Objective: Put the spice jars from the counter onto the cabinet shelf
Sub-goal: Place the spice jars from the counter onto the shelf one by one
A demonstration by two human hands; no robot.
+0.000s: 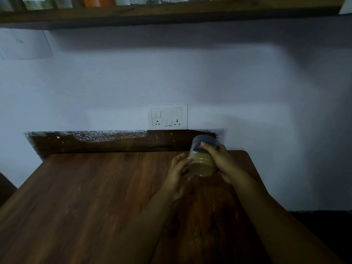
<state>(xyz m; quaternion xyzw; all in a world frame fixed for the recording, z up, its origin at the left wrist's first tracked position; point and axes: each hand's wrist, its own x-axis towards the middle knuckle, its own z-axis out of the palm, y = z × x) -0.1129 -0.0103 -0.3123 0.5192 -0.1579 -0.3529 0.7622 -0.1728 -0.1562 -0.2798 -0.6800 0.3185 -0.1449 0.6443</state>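
A clear spice jar (pixel 202 162) with a dark grey lid and tan powder inside is held between both hands over the far right of the wooden counter (pixel 85 197). My left hand (pixel 179 173) cups its left side. My right hand (pixel 222 161) wraps its right side, with the thumb near the lid. The jar leans slightly to the right. High above, the wooden cabinet shelf (pixel 171 13) runs across the top of the view, with several jars (pixel 99 0) standing on it, only their bottoms visible.
A white switch and socket plate (pixel 168 116) sits on the wall just above a dark wooden backsplash (pixel 114 143). The counter's right edge runs close behind my right arm. A pale paper (pixel 26 43) hangs on the wall at upper left.
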